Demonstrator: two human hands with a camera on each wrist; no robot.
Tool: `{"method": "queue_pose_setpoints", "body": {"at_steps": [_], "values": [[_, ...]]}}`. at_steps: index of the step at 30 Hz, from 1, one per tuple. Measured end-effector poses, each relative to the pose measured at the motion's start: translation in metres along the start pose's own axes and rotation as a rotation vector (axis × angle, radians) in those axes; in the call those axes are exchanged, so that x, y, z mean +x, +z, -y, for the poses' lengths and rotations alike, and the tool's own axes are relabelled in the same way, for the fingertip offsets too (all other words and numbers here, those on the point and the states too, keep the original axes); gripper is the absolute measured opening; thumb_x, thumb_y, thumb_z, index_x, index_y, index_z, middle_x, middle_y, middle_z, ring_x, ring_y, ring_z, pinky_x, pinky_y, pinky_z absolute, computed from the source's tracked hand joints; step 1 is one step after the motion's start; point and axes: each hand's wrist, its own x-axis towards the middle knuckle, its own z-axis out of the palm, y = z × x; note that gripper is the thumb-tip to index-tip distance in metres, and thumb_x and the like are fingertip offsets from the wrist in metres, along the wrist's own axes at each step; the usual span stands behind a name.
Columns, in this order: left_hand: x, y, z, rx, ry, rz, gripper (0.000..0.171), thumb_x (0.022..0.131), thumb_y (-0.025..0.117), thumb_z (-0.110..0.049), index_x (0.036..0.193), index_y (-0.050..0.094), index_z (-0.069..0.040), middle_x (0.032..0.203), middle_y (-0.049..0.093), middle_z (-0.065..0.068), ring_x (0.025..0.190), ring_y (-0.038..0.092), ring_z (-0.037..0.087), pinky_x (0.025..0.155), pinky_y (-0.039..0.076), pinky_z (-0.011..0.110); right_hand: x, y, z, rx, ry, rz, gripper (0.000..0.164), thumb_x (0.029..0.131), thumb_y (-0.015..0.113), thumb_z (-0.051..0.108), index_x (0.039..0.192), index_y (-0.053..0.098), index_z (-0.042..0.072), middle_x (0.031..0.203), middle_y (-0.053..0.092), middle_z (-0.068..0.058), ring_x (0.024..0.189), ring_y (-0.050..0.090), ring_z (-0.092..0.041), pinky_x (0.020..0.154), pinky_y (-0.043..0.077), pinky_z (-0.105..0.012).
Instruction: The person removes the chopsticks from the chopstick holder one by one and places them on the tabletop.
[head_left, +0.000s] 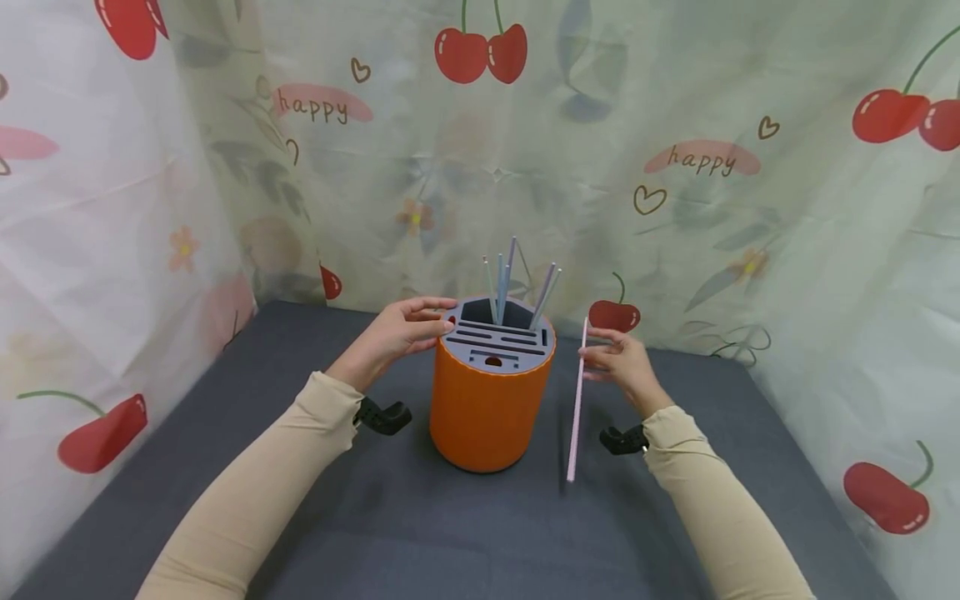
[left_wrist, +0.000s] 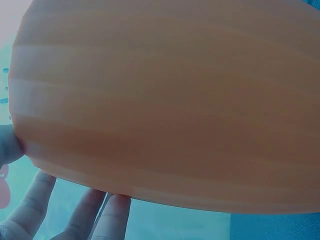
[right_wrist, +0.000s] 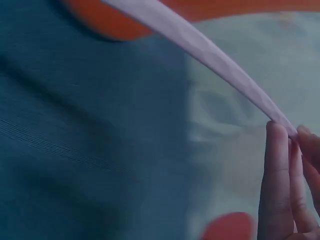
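Note:
An orange ribbed cylindrical desk organizer [head_left: 487, 408] with a grey slotted top stands upright on the dark cloth. My left hand [head_left: 401, 332] is at its upper left, thumb at the rim and straight fingers touching the side; fingertips [left_wrist: 117, 205] press against the orange wall in the left wrist view. To the right of the organizer, my right hand [head_left: 621, 360] pinches a long, thin pale pink stick [head_left: 577, 412] near its upper end. The stick's lower end points down towards me. Several pastel thin sticks [head_left: 501, 287] stand in the organizer's rear compartments.
A dark grey cloth [head_left: 450, 533] covers the table. Behind and on both sides hangs a pale curtain [head_left: 495, 167] printed with cherries and the word happy. Black wrist mounts [head_left: 384, 417] are strapped below both hands, close to the organizer and the pink stick.

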Motion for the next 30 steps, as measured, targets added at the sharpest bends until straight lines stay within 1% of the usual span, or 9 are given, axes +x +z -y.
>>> {"method": "queue_pose_setpoints", "body": {"at_steps": [1, 3, 5, 7, 10, 13, 19, 22, 30], "values": [[0.000, 0.000, 0.000, 0.001, 0.000, -0.002, 0.044, 0.090, 0.071, -0.022, 0.132, 0.059, -0.020, 0.133, 0.055, 0.006, 0.125, 0.052, 0.022, 0.107, 0.043, 0.041, 0.001, 0.004, -0.010, -0.025, 0.038, 0.007, 0.054, 0.092, 0.063, 0.003, 0.142, 0.043, -0.003, 0.091, 0.073, 0.000, 0.078, 0.070, -0.010, 0.072, 0.060, -0.034], [0.000, 0.000, 0.000, 0.003, 0.000, -0.006, 0.044, 0.090, 0.071, -0.023, 0.132, 0.060, -0.020, 0.133, 0.055, 0.006, 0.125, 0.052, 0.022, 0.107, 0.043, 0.041, 0.005, 0.013, -0.028, -0.054, 0.112, 0.005, 0.055, 0.091, 0.065, 0.004, 0.142, 0.044, -0.002, 0.100, 0.073, -0.011, 0.080, 0.070, -0.013, 0.073, 0.059, -0.035], [0.000, -0.001, 0.000, 0.002, 0.002, -0.006, 0.044, 0.090, 0.071, -0.022, 0.132, 0.060, -0.020, 0.133, 0.055, 0.006, 0.124, 0.052, 0.022, 0.106, 0.043, 0.041, 0.007, 0.020, -0.041, -0.055, 0.178, -0.010, 0.054, 0.091, 0.066, 0.004, 0.140, 0.047, 0.000, 0.108, 0.070, -0.018, 0.079, 0.069, -0.014, 0.072, 0.059, -0.036], [0.000, -0.001, 0.000, -0.002, 0.004, -0.003, 0.043, 0.090, 0.070, -0.022, 0.132, 0.060, -0.019, 0.133, 0.055, 0.006, 0.124, 0.053, 0.022, 0.107, 0.043, 0.041, 0.009, 0.026, -0.050, -0.056, 0.223, -0.025, 0.052, 0.090, 0.067, 0.004, 0.138, 0.050, 0.001, 0.109, 0.069, -0.020, 0.076, 0.069, -0.015, 0.071, 0.060, -0.037], [0.000, -0.001, 0.001, -0.004, 0.010, 0.003, 0.044, 0.090, 0.070, -0.021, 0.133, 0.059, -0.019, 0.133, 0.055, 0.007, 0.124, 0.052, 0.023, 0.107, 0.043, 0.041, 0.012, 0.032, -0.058, -0.061, 0.266, -0.050, 0.049, 0.088, 0.069, 0.004, 0.134, 0.054, 0.002, 0.101, 0.070, -0.016, 0.073, 0.068, -0.015, 0.070, 0.060, -0.037], [-0.001, -0.001, 0.001, -0.002, 0.014, 0.003, 0.044, 0.090, 0.071, -0.021, 0.132, 0.059, -0.019, 0.134, 0.055, 0.007, 0.126, 0.051, 0.023, 0.107, 0.043, 0.042, 0.014, 0.036, -0.065, -0.074, 0.290, -0.059, 0.047, 0.087, 0.070, 0.003, 0.132, 0.056, 0.001, 0.096, 0.070, -0.012, 0.073, 0.068, -0.016, 0.068, 0.060, -0.036], [-0.001, -0.001, 0.001, -0.002, 0.014, 0.009, 0.046, 0.089, 0.071, -0.022, 0.134, 0.058, -0.019, 0.137, 0.053, 0.007, 0.129, 0.049, 0.023, 0.107, 0.042, 0.042, 0.016, 0.042, -0.073, -0.099, 0.321, -0.058, 0.047, 0.084, 0.072, 0.000, 0.129, 0.057, -0.002, 0.088, 0.070, -0.010, 0.070, 0.069, -0.015, 0.066, 0.060, -0.035], [-0.001, -0.001, 0.001, -0.008, 0.006, 0.009, 0.046, 0.089, 0.071, -0.022, 0.134, 0.059, -0.019, 0.136, 0.053, 0.007, 0.129, 0.049, 0.023, 0.107, 0.042, 0.042, 0.015, 0.045, -0.073, -0.125, 0.324, -0.056, 0.046, 0.084, 0.073, -0.001, 0.127, 0.057, -0.003, 0.085, 0.071, -0.009, 0.067, 0.068, -0.015, 0.064, 0.060, -0.035], [0.000, -0.001, 0.000, 0.000, -0.001, 0.004, 0.044, 0.090, 0.071, -0.022, 0.132, 0.060, -0.019, 0.134, 0.055, 0.006, 0.128, 0.050, 0.022, 0.107, 0.043, 0.041, 0.014, 0.052, -0.068, -0.208, 0.320, -0.077, 0.043, 0.082, 0.075, 0.000, 0.121, 0.059, -0.004, 0.084, 0.071, -0.013, 0.063, 0.067, -0.013, 0.062, 0.060, -0.034]]}}
